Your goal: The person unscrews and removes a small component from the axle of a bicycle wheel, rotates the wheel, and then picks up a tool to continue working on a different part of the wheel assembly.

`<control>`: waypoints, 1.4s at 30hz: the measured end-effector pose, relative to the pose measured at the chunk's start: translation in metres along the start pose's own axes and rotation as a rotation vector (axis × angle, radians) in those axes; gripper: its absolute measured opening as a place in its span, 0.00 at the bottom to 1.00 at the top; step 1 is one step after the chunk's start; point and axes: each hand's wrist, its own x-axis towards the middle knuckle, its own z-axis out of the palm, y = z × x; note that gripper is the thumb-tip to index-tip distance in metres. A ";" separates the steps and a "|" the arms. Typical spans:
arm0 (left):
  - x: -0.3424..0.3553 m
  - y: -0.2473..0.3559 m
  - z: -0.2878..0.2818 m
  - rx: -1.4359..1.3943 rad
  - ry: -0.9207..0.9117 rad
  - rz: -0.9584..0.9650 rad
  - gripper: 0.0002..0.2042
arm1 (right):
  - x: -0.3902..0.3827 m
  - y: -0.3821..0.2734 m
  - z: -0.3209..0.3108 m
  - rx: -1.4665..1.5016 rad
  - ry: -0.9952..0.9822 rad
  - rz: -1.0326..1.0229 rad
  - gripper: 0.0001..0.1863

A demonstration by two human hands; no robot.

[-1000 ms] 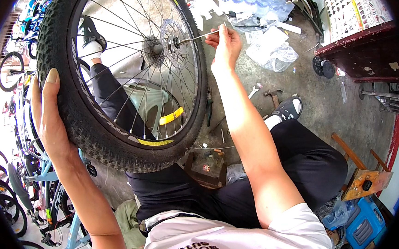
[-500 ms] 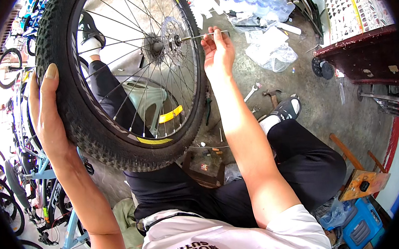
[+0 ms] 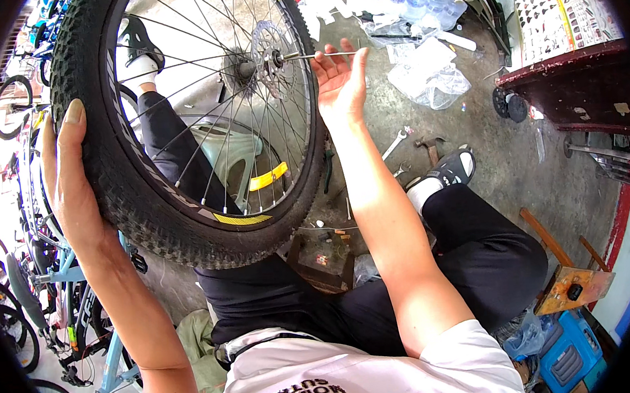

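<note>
A bicycle wheel [image 3: 187,242] with a knobbly black tyre stands tilted in front of me. My left hand [image 3: 75,188] grips the tyre on its left side, thumb on the tread and the other fingers partly hidden. From the hub beside the disc rotor [image 3: 268,72], a thin metal rod tool [image 3: 302,56] sticks out to the right, its tip end at the axle. My right hand [image 3: 342,92] is at the rod's outer end, palm up, fingers spread and thumb lifted away. The rod lies across the fingers without a closed grip.
On the floor lie a hammer [image 3: 431,148], a spanner [image 3: 397,142] and clear plastic bags [image 3: 435,82]. A dark red cabinet [image 3: 570,91] stands to the right, near a blue plastic case [image 3: 571,354]. Several bicycles [image 3: 80,279] crowd the left. A pale green frame part [image 3: 232,155] shows behind the spokes.
My right thumb has lifted off the rod and the fingers have opened; the hand has shifted slightly left. The wheel and my left hand have moved a little to the left.
</note>
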 end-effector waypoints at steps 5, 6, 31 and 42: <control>0.004 -0.004 -0.002 -0.036 -0.007 -0.002 0.41 | 0.013 -0.018 -0.008 -0.258 0.090 0.022 0.25; 0.007 -0.007 -0.004 -0.052 -0.009 0.019 0.41 | 0.017 -0.022 -0.013 -0.348 0.096 0.040 0.24; 0.000 -0.002 0.001 -0.068 0.063 -0.063 0.36 | 0.023 -0.064 -0.018 -1.067 0.015 -0.013 0.21; 0.001 -0.004 0.000 -0.064 0.047 -0.016 0.34 | 0.022 -0.067 0.004 -1.580 0.171 -0.153 0.28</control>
